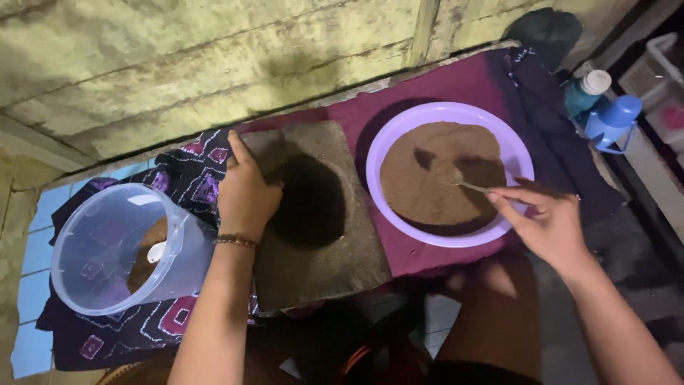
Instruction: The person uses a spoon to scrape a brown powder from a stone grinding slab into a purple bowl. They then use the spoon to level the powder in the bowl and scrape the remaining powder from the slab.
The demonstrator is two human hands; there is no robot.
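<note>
My right hand [545, 217] pinches the handle of a spoon [467, 185] whose tip is sunk in brown powder [434, 171] filling a purple plastic basin [377, 153]. My left hand [246, 192] rests flat on the left edge of a square stone block [342, 257] with a dark round hollow [310, 203] in its middle. The block sits to the left of the basin, both on a maroon cloth [420, 89].
A clear plastic jug [107, 246] lies tilted at the left on a patterned dark cloth [182, 175], with some brown powder and a white scoop inside. Blue-capped bottles [605, 107] stand at the far right. A rough wall [214, 64] runs behind.
</note>
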